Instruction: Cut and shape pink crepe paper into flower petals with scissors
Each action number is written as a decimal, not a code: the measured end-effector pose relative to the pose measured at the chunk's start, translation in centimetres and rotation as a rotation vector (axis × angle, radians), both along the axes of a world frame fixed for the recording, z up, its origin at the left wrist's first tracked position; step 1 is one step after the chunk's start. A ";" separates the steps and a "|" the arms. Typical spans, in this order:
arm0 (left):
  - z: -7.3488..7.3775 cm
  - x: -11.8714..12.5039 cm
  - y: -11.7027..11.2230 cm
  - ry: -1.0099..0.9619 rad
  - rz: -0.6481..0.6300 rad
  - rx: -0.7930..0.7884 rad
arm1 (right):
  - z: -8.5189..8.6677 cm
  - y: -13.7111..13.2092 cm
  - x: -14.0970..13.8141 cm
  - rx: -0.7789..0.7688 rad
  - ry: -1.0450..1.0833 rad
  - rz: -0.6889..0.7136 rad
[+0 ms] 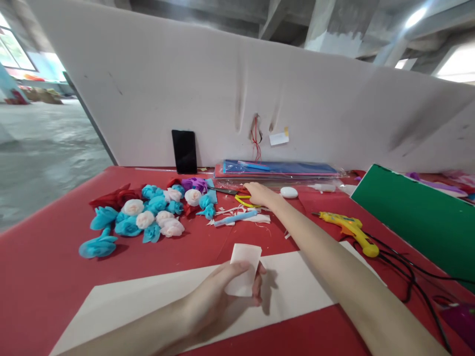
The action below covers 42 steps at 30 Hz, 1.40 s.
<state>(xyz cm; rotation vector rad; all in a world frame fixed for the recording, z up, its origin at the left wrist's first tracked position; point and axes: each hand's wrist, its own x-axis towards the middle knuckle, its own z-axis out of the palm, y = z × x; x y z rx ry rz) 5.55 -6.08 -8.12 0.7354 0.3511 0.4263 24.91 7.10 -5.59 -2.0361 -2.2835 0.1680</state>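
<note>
Right hand (259,194) partly hides scissors (232,192); grip unclear. Left hand (210,296) covers part of paper slip (245,254). Green board (419,212), purple item (460,319) cut off right.

The person's bare, slim left hand (211,291) has a smooth, rounded thumb (236,269) and slender fingers (257,287), seen only in part. Its bare left forearm (148,324) is narrow and smooth-sided. The bare, small right hand (261,194) joins a bare, tapering right forearm (330,272), slimmest at the wrist (277,203) and broadest toward the picture's lower edge. Its fingernails are too small to tell.
</note>
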 end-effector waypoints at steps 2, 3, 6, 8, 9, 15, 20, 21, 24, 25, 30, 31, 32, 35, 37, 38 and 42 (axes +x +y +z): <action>0.1 0.0 0.0 -0.010 0.000 -0.002 | 0.0 0.4 -0.1 -0.023 -0.043 0.019; 0.2 0.0 0.0 -0.013 0.003 -0.001 | 0.0 0.5 -0.2 -0.029 -0.058 0.024; 0.2 0.0 0.0 -0.008 0.023 -0.001 | 0.4 0.4 -0.2 -0.018 -0.064 0.020; 0.2 0.0 0.0 0.007 0.033 -0.010 | 0.7 0.2 0.0 -0.001 -0.033 0.001; 0.2 0.1 0.0 0.015 0.036 -0.015 | 0.9 0.1 0.2 0.004 -0.007 -0.013; 0.2 0.0 0.0 0.031 0.051 -0.005 | 2.7 -1.4 1.8 0.016 0.279 -0.133; 0.3 0.1 0.0 0.047 0.063 -0.006 | 3.7 -5.8 1.4 0.100 0.697 -0.241; 0.3 0.1 0.0 0.053 0.069 -0.014 | 3.8 -7.0 1.0 0.088 0.796 -0.258; 0.4 0.1 -0.2 0.065 0.083 -0.030 | 3.7 -10.9 -0.4 -0.010 1.072 -0.282; 0.5 0.1 -0.2 0.064 0.094 -0.039 | 3.6 -12.2 -0.9 -0.046 1.153 -0.275; 1.2 -0.3 0.2 0.178 0.147 0.027 | 3.0 -16.8 -3.3 -0.177 1.421 -0.293; 1.4 -0.5 0.4 0.198 0.150 0.086 | 2.9 -17.2 -3.7 -0.180 1.454 -0.307; 1.6 -0.7 0.6 0.219 0.154 0.156 | 2.7 -17.5 -4.2 -0.177 1.482 -0.319; 1.9 -1.2 0.8 0.312 0.164 0.356 | 2.2 -17.6 -5.3 -0.150 1.548 -0.341; 2.0 -1.3 0.7 0.393 0.192 0.461 | 1.9 -17.5 -5.7 -0.122 1.578 -0.347; 2.1 -1.3 0.6 0.433 0.219 0.491 | 1.8 -17.4 -5.8 -0.102 1.588 -0.351; 2.1 -0.9 0.4 0.466 0.304 0.569 | 1.7 -17.3 -5.9 -0.022 1.594 -0.369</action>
